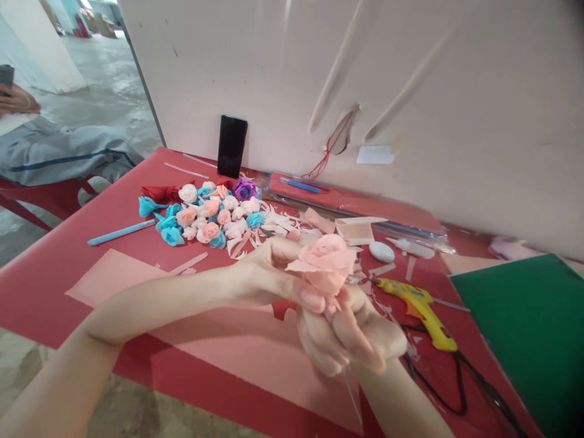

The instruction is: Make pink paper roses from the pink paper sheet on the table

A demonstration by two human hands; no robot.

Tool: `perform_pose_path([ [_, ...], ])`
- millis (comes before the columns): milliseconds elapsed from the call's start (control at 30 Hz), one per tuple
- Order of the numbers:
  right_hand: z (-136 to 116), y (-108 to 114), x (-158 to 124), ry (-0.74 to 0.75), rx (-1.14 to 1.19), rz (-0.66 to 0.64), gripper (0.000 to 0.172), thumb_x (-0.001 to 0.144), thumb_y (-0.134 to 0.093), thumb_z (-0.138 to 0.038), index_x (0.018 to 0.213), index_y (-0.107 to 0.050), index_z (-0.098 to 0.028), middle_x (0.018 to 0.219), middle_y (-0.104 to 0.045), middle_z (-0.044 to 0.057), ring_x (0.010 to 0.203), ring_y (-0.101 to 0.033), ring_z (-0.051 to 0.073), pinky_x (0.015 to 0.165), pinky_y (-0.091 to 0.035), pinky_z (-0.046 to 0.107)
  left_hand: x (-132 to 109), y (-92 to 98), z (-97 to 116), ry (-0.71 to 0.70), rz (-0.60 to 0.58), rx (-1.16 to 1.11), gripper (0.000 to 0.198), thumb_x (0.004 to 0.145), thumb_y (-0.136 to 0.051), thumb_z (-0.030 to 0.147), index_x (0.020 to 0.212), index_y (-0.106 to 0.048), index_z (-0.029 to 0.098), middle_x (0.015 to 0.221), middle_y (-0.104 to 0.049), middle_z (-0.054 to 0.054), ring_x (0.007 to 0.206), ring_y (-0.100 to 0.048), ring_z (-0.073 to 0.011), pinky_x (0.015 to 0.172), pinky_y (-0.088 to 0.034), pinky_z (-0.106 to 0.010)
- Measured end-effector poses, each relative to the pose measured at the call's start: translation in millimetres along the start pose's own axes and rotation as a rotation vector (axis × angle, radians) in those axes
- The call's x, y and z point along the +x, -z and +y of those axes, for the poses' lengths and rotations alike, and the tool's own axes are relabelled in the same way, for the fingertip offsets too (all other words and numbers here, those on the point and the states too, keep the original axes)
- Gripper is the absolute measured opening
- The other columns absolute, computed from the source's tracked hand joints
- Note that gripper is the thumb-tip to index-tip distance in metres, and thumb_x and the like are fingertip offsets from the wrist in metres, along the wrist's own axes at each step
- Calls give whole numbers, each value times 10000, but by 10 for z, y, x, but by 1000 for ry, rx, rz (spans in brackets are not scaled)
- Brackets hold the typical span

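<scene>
Flower pile [210, 209] left of rose [325, 263], glue gun [418, 302] right

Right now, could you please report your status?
Left hand holding pink flower; right hand gripping it from below. Glue gun nearby, not blocking either hand.

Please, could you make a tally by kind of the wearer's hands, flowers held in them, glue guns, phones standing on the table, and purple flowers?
Left hand and right hand: 2
Held pink flower: 1
Yellow glue gun: 1
Standing black phone: 1
Purple flower: 1
Total: 6
</scene>
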State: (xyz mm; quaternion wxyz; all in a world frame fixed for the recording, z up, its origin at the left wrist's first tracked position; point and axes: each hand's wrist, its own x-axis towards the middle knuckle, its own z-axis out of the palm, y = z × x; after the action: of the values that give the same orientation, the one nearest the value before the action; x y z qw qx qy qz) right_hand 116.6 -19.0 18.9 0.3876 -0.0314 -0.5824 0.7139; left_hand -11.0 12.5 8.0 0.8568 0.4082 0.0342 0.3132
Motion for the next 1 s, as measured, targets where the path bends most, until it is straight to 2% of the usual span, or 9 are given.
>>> perform_pose_path([
  [133, -45, -28, 46, -22, 0, 7, 527, 840, -529, -358, 416, -303, -143, 484, -356, -80, 434, -399, 11, 421, -370, 110, 24, 27, -23, -44, 10, 4, 205, 509, -817, 358, 607, -706, 217, 530, -581, 15, 630, -597, -135, 690, -514, -283],
  [267, -103, -72, 62, -18, -71, 83, 458, 829, -566, -333, 484, -323, -157, 505, -367, -71, 439, -394, 25, 414, -358, 121, 29, 31, 9, -133, -68, 72, 123, 632, -759, 350, 645, -718, 234, 714, -631, -4, 811, -615, -141, 857, -499, -282],
  [367, -121, -82, -6, 18, -178, 173, 347, 822, -585, -327, 554, -417, -184, 536, -382, -55, 456, -380, 51, 410, -349, 155, 27, 32, 38, -196, -50, 136, 68, 696, -720, 332, 699, -724, 264, 821, -631, 10, 877, -610, -122, 867, -497, -241],
  [433, -134, -82, -76, 53, -374, 264, 237, 838, -575, -311, 641, -503, -200, 583, -429, -42, 493, -393, 66, 436, -358, 178, 29, 40, 46, -260, 8, 217, 42, 733, -693, 301, 726, -730, 284, 865, -625, 18, 924, -601, -116, 857, -497, -217],
  [533, -161, -88, -153, 60, -838, 399, 98, 854, -543, -203, 759, -542, -221, 659, -508, -38, 574, -454, 80, 531, -404, 198, 36, 43, 50, -373, 110, 329, 56, 751, -676, 275, 734, -729, 274, 836, -611, 12, 974, -581, -131, 897, -482, -242],
  [633, -164, -112, -147, 51, -1222, 474, 131, 830, -521, -97, 779, -512, -217, 664, -525, -45, 610, -490, 86, 583, -427, 202, 36, 19, 53, -416, 207, 393, 59, 734, -688, 278, 700, -721, 244, 767, -599, 7, 950, -585, -152, 903, -478, -289],
  [733, -131, -144, -99, 99, -1435, 516, 148, 815, -504, -61, 773, -500, -202, 707, -528, -24, 647, -516, 98, 563, -424, 207, 32, -12, 53, -407, 341, 474, 104, 721, -692, 250, 622, -701, 217, 694, -573, 16, 843, -589, -134, 849, -476, -288],
  [833, -104, -174, -81, 98, -1459, 549, 147, 826, -496, -68, 760, -490, -200, 712, -517, -20, 615, -512, 97, 530, -414, 214, 30, -36, 56, -412, 386, 560, 133, 739, -668, 223, 610, -696, 211, 676, -547, 20, 768, -566, -109, 807, -470, -279],
  [1000, -118, -195, -108, 17, -1308, 561, 124, 843, -512, -128, 750, -494, -209, 688, -509, -23, 545, -473, 92, 482, -390, 220, 28, -68, 90, -448, 372, 589, 177, 749, -644, 157, 588, -704, 198, 618, -490, 23, 678, -509, -89, 740, -469, -256],
])
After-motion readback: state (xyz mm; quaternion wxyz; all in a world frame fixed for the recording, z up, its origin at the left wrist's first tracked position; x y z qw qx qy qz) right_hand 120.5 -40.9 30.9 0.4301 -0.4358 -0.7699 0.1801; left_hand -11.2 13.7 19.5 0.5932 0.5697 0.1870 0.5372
